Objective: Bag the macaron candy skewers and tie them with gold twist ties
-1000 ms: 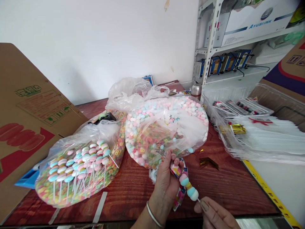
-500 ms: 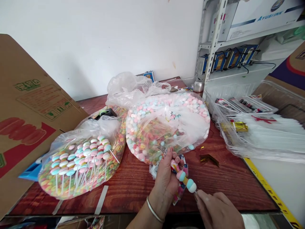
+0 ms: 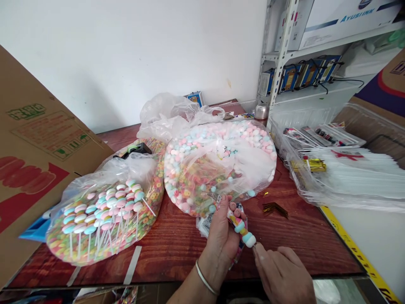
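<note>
Near the table's front edge, my left hand (image 3: 221,238), with a white bangle at the wrist, is closed around a small clear printed plastic bag (image 3: 215,197). A candy skewer (image 3: 249,240), with pink, blue and white puffy pieces and yellow rings between them, lies partly inside the bag. At its lower end, the fingers of my right hand (image 3: 283,270) pinch the stick, which is mostly hidden. More printed bags (image 3: 204,223) lie under my left hand. Several finished candy skewers (image 3: 110,207) rest on a bag of candy rings (image 3: 60,247) at the left.
A large bag of pastel candies (image 3: 265,169) lies behind my hands. A clear plastic bin (image 3: 300,192) with flat white packaging stands at the right. Gold twist ties (image 3: 275,209) lie on the table. A cardboard box (image 3: 41,139) stands at the left, a metal shelf (image 3: 281,55) behind.
My right hand has moved up and left towards my left hand. The candy skewer sits deeper in the bag. The view has shifted slightly.
</note>
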### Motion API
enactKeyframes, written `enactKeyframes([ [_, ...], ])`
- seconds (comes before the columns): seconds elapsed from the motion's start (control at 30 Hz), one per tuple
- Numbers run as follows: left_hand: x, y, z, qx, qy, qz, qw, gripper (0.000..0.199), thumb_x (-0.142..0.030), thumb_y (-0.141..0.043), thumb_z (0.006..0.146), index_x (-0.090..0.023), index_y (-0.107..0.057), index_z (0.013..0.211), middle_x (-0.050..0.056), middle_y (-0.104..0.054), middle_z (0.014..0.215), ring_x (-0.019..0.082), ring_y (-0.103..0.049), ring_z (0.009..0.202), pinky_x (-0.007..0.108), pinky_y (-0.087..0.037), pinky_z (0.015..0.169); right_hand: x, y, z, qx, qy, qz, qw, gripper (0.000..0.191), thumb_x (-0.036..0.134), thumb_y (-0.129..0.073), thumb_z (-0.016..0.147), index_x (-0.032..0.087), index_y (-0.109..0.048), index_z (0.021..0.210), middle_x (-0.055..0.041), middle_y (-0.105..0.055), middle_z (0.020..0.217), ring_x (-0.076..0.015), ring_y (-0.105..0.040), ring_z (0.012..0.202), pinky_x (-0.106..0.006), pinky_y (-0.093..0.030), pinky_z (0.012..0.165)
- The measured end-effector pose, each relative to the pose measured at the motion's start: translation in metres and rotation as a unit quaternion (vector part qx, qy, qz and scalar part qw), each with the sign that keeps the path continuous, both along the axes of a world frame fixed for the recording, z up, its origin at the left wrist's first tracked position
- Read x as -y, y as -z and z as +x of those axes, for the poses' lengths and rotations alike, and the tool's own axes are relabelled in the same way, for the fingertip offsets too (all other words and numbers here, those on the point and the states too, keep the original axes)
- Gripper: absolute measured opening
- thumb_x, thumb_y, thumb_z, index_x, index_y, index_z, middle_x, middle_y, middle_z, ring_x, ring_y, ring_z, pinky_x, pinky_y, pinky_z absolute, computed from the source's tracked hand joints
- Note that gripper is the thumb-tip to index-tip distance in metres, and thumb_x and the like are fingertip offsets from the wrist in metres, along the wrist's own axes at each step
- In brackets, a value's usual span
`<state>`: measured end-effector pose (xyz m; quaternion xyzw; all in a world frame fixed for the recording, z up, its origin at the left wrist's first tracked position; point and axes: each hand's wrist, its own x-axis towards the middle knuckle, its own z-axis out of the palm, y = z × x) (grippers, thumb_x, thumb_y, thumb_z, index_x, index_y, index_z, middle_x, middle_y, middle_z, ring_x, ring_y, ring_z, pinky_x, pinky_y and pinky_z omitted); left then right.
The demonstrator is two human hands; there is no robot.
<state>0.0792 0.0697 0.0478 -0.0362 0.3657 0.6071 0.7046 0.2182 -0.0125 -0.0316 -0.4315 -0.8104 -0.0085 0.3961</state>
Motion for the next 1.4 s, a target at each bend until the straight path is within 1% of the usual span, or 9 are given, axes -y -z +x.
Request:
enactKeyframes([
  [0.13, 0.000, 0.003, -0.003, -0.004, 0.010, 0.017, 1.000, 0.018, -0.031, -0.062, 0.089, -0.014, -0.060, 0.094, -0.006, -0.048, 0.062, 0.005, -0.047, 0.049, 0.022, -0.048, 0.054, -0.003, -0.010, -0.009, -0.155, 0.003, -0.175, 0.972, 0.017, 0.027, -0.051, 0.096, 0.019, -0.066, 0.094, -0.0015, -0.066, 0.068, -0.0140, -0.058, 0.057, -0.027, -0.046, 0.061],
  [0.3, 0.000, 0.003, -0.009, 0.022, 0.044, 0.010, 0.999, 0.023, -0.039, -0.060, 0.089, -0.016, -0.060, 0.093, -0.007, -0.048, 0.062, 0.007, -0.049, 0.051, 0.023, -0.049, 0.055, -0.004, -0.028, -0.015, -0.462, -0.036, -0.601, 0.651, 0.045, 0.062, -0.046, 0.092, 0.020, -0.056, 0.080, 0.0109, -0.029, 0.045, -0.0079, -0.028, 0.038, -0.017, -0.020, 0.035],
  [0.4, -0.001, 0.002, -0.011, 0.044, 0.063, 0.008, 0.997, 0.029, -0.045, -0.057, 0.090, -0.016, -0.059, 0.091, -0.007, -0.047, 0.060, 0.007, -0.048, 0.050, 0.024, -0.049, 0.056, -0.005, -0.030, -0.014, -0.511, -0.059, -0.635, 0.576, 0.046, 0.066, -0.051, 0.087, 0.020, -0.055, 0.079, 0.0133, -0.023, 0.043, -0.0065, -0.024, 0.037, -0.016, -0.021, 0.036],
  [0.47, 0.000, 0.003, -0.009, 0.046, 0.064, 0.014, 0.997, 0.030, -0.046, -0.057, 0.089, -0.016, -0.060, 0.091, -0.007, -0.047, 0.059, 0.007, -0.047, 0.049, 0.025, -0.050, 0.058, -0.006, -0.027, -0.014, -0.490, -0.067, -0.628, 0.601, 0.047, 0.066, -0.046, 0.089, 0.021, -0.054, 0.078, 0.0139, -0.022, 0.043, -0.0065, -0.020, 0.036, -0.017, -0.025, 0.037],
  [0.63, 0.005, 0.002, 0.004, 0.000, 0.025, 0.009, 1.000, 0.030, -0.045, -0.064, 0.085, -0.015, -0.059, 0.085, -0.006, -0.048, 0.059, 0.007, -0.048, 0.051, 0.023, -0.049, 0.057, -0.009, -0.014, -0.017, -0.233, -0.002, -0.314, 0.920, 0.028, 0.040, -0.049, 0.096, 0.020, -0.064, 0.084, -0.0014, -0.064, 0.066, -0.0146, -0.057, 0.056, -0.023, -0.045, 0.056],
  [0.7, 0.004, 0.001, 0.005, 0.003, 0.013, -0.005, 1.000, 0.031, -0.046, -0.064, 0.084, -0.016, -0.059, 0.082, -0.006, -0.047, 0.058, 0.006, -0.047, 0.049, 0.022, -0.049, 0.056, -0.010, -0.012, -0.018, -0.162, 0.003, -0.198, 0.967, 0.020, 0.032, -0.050, 0.096, 0.020, -0.067, 0.100, -0.0048, -0.072, 0.080, -0.0168, -0.064, 0.063, -0.025, -0.048, 0.064],
  [0.9, 0.003, 0.002, -0.001, 0.011, -0.006, -0.009, 1.000, 0.029, -0.043, -0.067, 0.083, -0.016, -0.060, 0.087, -0.007, -0.049, 0.059, 0.006, -0.048, 0.049, 0.023, -0.049, 0.058, -0.009, -0.019, -0.014, -0.157, -0.070, -0.418, 0.892, 0.036, 0.039, -0.030, 0.102, 0.021, -0.058, 0.089, -0.0009, -0.066, 0.070, -0.0160, -0.065, 0.063, -0.021, -0.049, 0.060],
  [1.27, 0.007, 0.002, -0.001, -0.062, 0.001, 0.050, 0.997, 0.034, -0.036, -0.066, 0.085, -0.018, -0.062, 0.114, 0.008, -0.069, 0.104, 0.019, -0.067, 0.089, 0.031, -0.055, 0.078, -0.024, -0.033, -0.026, -0.266, -0.042, -0.425, 0.864, 0.037, 0.046, -0.035, 0.099, 0.021, -0.055, 0.080, 0.0014, -0.057, 0.071, -0.0153, -0.056, 0.066, -0.021, -0.044, 0.063],
  [1.4, -0.002, -0.002, -0.013, -0.066, -0.028, 0.055, 0.996, 0.024, -0.029, -0.066, 0.085, -0.016, -0.064, 0.105, -0.003, -0.059, 0.069, 0.009, -0.059, 0.059, 0.025, -0.054, 0.064, -0.024, -0.029, -0.024, -0.247, -0.048, -0.430, 0.867, 0.039, 0.044, -0.033, 0.101, 0.021, -0.054, 0.078, 0.0024, -0.055, 0.068, -0.0138, -0.054, 0.063, -0.021, -0.044, 0.058],
])
